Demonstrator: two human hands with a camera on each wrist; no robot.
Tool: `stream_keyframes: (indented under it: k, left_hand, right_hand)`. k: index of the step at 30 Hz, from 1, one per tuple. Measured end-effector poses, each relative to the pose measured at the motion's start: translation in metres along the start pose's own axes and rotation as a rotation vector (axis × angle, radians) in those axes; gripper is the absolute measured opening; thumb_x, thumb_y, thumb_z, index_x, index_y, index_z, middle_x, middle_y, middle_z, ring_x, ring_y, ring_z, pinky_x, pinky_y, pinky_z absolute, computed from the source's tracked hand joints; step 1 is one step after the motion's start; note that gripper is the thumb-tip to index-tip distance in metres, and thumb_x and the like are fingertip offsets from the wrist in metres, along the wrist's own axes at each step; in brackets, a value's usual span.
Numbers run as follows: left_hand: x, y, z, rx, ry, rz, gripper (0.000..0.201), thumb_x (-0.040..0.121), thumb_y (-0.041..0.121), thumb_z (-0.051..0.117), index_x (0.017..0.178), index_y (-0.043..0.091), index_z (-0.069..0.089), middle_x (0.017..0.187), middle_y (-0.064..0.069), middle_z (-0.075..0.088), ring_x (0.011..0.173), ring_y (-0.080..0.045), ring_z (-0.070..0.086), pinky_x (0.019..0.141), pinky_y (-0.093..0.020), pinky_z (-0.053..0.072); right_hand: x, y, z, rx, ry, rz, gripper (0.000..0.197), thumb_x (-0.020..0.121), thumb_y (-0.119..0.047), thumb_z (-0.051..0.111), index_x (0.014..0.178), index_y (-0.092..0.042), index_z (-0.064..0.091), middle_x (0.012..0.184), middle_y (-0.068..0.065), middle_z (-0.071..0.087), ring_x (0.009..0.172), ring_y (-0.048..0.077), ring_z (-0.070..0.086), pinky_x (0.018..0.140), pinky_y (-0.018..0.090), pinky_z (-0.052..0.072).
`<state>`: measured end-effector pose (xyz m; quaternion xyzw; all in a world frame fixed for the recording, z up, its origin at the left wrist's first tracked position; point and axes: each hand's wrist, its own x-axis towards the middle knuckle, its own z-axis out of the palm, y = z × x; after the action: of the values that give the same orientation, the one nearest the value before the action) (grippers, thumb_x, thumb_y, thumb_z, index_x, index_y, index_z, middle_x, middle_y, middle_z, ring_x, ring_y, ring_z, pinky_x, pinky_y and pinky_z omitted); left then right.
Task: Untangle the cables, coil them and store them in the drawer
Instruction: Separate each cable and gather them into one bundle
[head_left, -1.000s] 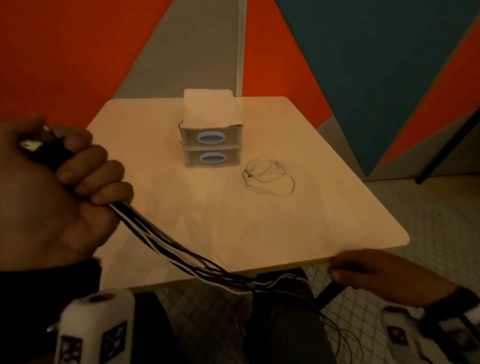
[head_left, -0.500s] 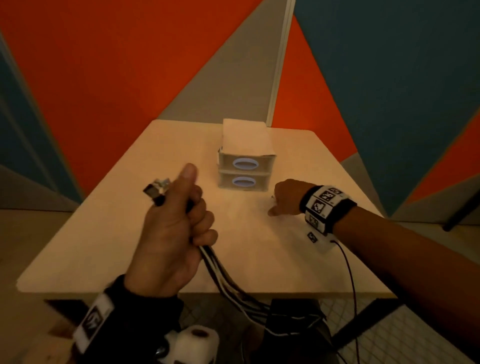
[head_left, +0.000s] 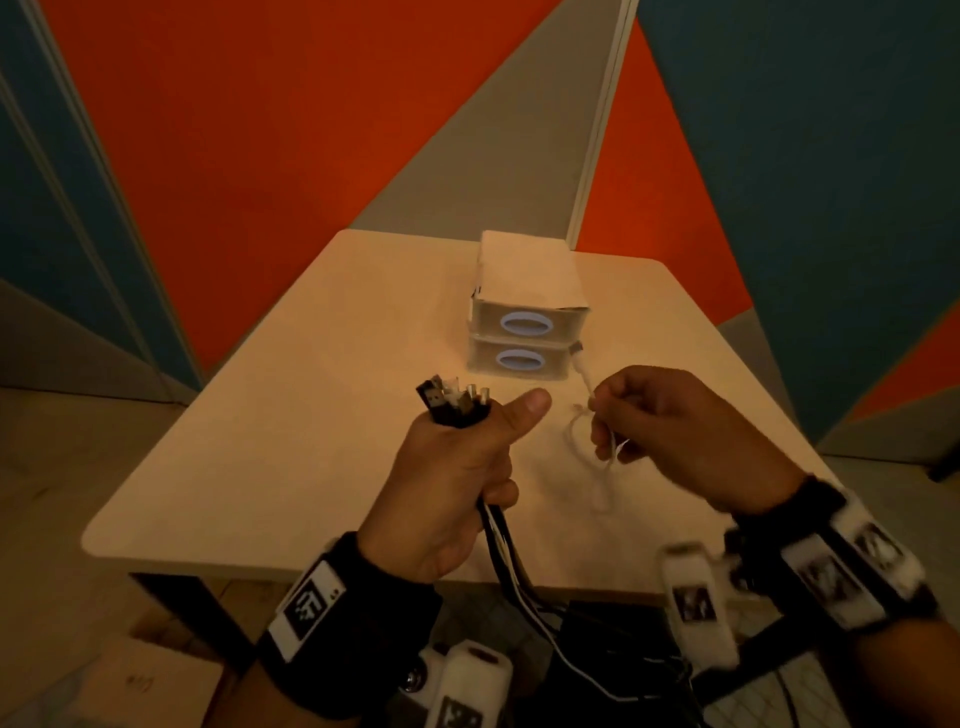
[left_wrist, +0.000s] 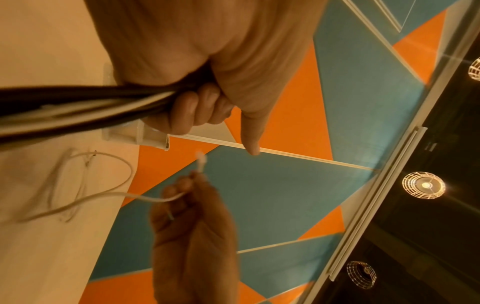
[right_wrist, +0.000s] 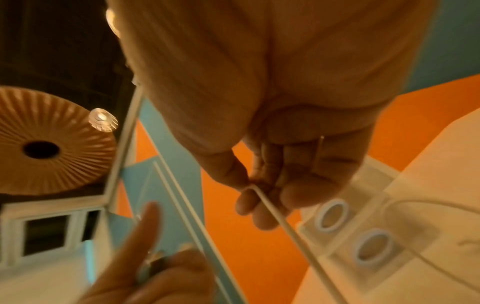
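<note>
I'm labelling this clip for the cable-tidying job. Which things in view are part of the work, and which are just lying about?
Part of the job:
- cable bundle, gripped by the left hand
- white cable, pinched by the right hand
- drawer unit, both drawers closed

Just lying about:
- table, only the work surface
- cardboard box on the floor

The table (head_left: 311, 415) is pale beige wood, the drawer unit (head_left: 524, 291) translucent white with light blue oval handle rings, the gripped cable bundle (head_left: 501, 551) black and white, the thin cable (head_left: 584, 376) white, the wall panels (head_left: 260, 130) orange, teal and grey triangles, and the wristbands (head_left: 311, 603) black with black-and-white square markers.
</note>
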<state>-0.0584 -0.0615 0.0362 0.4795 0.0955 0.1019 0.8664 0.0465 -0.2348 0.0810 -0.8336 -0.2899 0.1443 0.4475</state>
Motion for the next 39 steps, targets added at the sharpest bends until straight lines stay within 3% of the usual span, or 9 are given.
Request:
stream_keyframes:
  k: [8,14,20,23,29,32,34,36,39]
  left_hand:
    - [-0.007,-0.022,0.007,-0.04,-0.227,0.075,0.034,0.069,0.015,0.087,0.074,0.009,0.053,0.064,-0.005,0.047,0.054,-0.015,0.057,0.053,-0.028,0.052]
    - [-0.01,-0.02,0.006,0.083,-0.114,0.124,0.02,0.082,0.013,0.076,0.072,0.015,0.059,0.066,-0.004,0.046,0.058,-0.016,0.049,0.055,-0.027,0.046]
    - [-0.008,-0.024,0.001,0.188,0.006,0.142,0.008,0.081,0.026,0.074,0.084,0.022,0.068,0.074,-0.001,0.054,0.07,-0.017,0.053,0.064,-0.032,0.047]
    - [-0.008,-0.026,-0.001,0.216,0.035,0.155,0.013,0.082,0.03,0.074,0.088,0.02,0.067,0.071,-0.002,0.055,0.068,-0.017,0.055,0.062,-0.031,0.049]
    - [-0.01,-0.013,0.007,-0.07,0.052,0.1,0.012,0.088,0.026,0.073,0.083,0.018,0.066,0.083,-0.009,0.069,0.082,-0.026,0.073,0.088,-0.052,0.06]
    - [-0.005,0.004,0.009,-0.214,0.101,0.095,0.025,0.102,0.021,0.056,0.078,0.022,0.051,0.058,0.002,0.041,0.047,-0.011,0.04,0.064,-0.038,0.061]
    - [0.003,0.023,0.002,-0.245,0.148,0.126,0.03,0.105,0.025,0.051,0.076,0.027,0.045,0.056,0.009,0.026,0.045,-0.006,0.021,0.043,-0.02,0.033]
    - [0.007,0.044,-0.01,-0.225,0.151,0.181,0.032,0.104,0.028,0.05,0.074,0.029,0.042,0.057,0.011,0.019,0.047,-0.005,0.014,0.04,-0.018,0.018]
    - [0.005,0.074,-0.021,-0.208,0.155,0.268,0.036,0.103,0.027,0.047,0.068,0.029,0.04,0.054,0.01,0.017,0.045,-0.005,0.012,0.038,-0.018,0.015]
  right_hand:
    - [-0.073,-0.01,0.062,-0.206,0.175,-0.385,0.013,0.099,-0.038,0.052,0.098,-0.031,0.063,0.085,-0.02,0.061,0.073,0.005,0.062,0.057,0.013,0.044]
    - [-0.074,0.003,0.073,-0.193,0.172,-0.363,0.013,0.095,-0.045,0.051,0.096,-0.038,0.062,0.087,-0.017,0.065,0.078,0.008,0.062,0.058,0.019,0.045]
    - [-0.072,0.008,0.077,-0.072,0.192,-0.328,0.008,0.097,-0.027,0.06,0.092,-0.033,0.062,0.082,-0.015,0.063,0.068,0.008,0.062,0.053,0.011,0.038]
    - [-0.072,0.011,0.08,-0.016,0.197,-0.297,0.005,0.097,-0.033,0.055,0.096,-0.034,0.059,0.082,-0.017,0.064,0.071,0.009,0.064,0.053,0.02,0.046]
    - [-0.077,0.034,0.089,-0.011,0.165,-0.246,0.026,0.103,-0.039,0.043,0.086,-0.03,0.062,0.069,-0.014,0.061,0.065,0.009,0.06,0.056,0.016,0.038]
    - [-0.085,0.06,0.091,-0.06,0.112,-0.207,0.028,0.1,-0.042,0.04,0.079,-0.033,0.056,0.07,-0.018,0.06,0.065,0.003,0.058,0.057,0.012,0.036]
    - [-0.095,0.083,0.094,-0.142,0.085,-0.179,0.032,0.099,-0.057,0.032,0.081,-0.04,0.052,0.07,-0.018,0.058,0.066,-0.001,0.056,0.06,0.013,0.035]
    - [-0.108,0.108,0.091,-0.189,0.118,-0.126,0.034,0.097,-0.069,0.026,0.088,-0.05,0.053,0.071,-0.019,0.056,0.071,-0.006,0.056,0.069,0.015,0.038]
    - [-0.133,0.151,0.08,-0.214,0.162,0.03,0.055,0.09,-0.08,0.027,0.097,-0.039,0.064,0.088,-0.011,0.065,0.087,-0.001,0.064,0.082,0.014,0.044]
